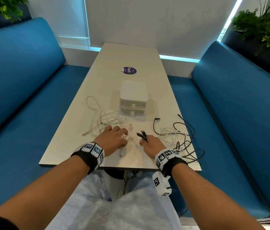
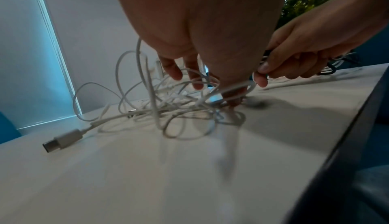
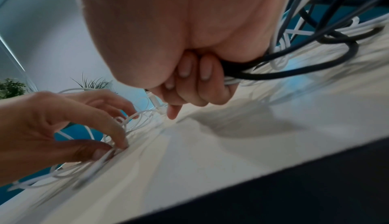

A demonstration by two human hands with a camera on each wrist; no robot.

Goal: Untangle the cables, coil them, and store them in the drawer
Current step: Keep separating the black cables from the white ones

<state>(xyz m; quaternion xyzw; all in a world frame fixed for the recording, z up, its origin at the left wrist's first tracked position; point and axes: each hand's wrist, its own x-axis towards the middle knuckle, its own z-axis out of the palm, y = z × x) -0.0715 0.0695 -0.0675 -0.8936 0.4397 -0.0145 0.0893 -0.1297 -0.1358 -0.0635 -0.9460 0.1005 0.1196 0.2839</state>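
Left hand [image 1: 114,138] near tabletop's front edge, thumb and forefinger pinching white cable [image 2: 219,94] from loose white tangle [image 1: 104,118] toward left edge. Right hand [image 1: 152,144] beside it, fingers curled round black cables [image 1: 143,136]; mixed black-white tangle [image 1: 179,138] at front right corner. Drawer unit [image 1: 133,101] mid-table [image 1: 131,55], both drawers closed.

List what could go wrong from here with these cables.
1. The right hand grips black cable ends whose length runs through the mixed black-and-white tangle; pulling may tighten knots.
2. That tangle lies at the table edge and could slide off.
3. The left hand pinches the white cable; lifting may drag the pile.
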